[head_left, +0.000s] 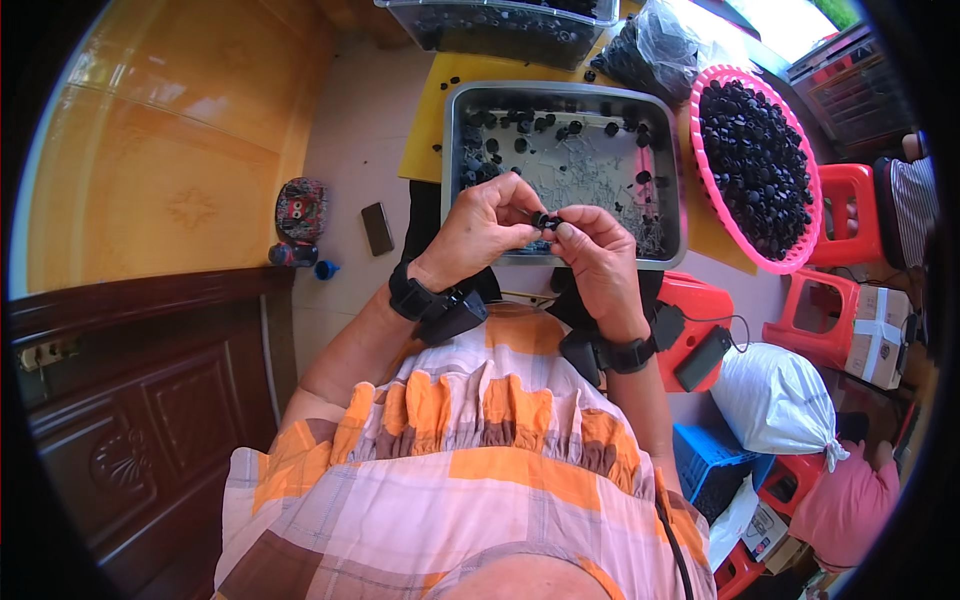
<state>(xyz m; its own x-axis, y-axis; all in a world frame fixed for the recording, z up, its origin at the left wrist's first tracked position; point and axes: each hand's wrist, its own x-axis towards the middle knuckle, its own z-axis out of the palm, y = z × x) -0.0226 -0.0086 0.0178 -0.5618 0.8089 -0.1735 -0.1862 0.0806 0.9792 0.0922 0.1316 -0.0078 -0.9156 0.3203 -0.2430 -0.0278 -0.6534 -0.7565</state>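
Over the near side of a metal tray (680, 215), my two hands meet at a small black plastic part (546, 221). My left hand (483, 222) pinches its left end between thumb and fingers. My right hand (598, 250) grips the other end the same way, thumb on top. The part's exact kind is too small to make out. Below the hands, the tray holds scattered black round pieces (520, 145) and many thin, pale metal pins or wires (590, 180). Both wrists wear black straps with small dark boxes.
Right of the tray, a pink basket (703, 160) is heaped with black round parts. Behind stand a clear plastic bin (490, 45) and a plastic bag (665, 45) of dark pieces. Red stools (690, 300), a white sack (775, 395) and a blue crate (715, 455) crowd the right.
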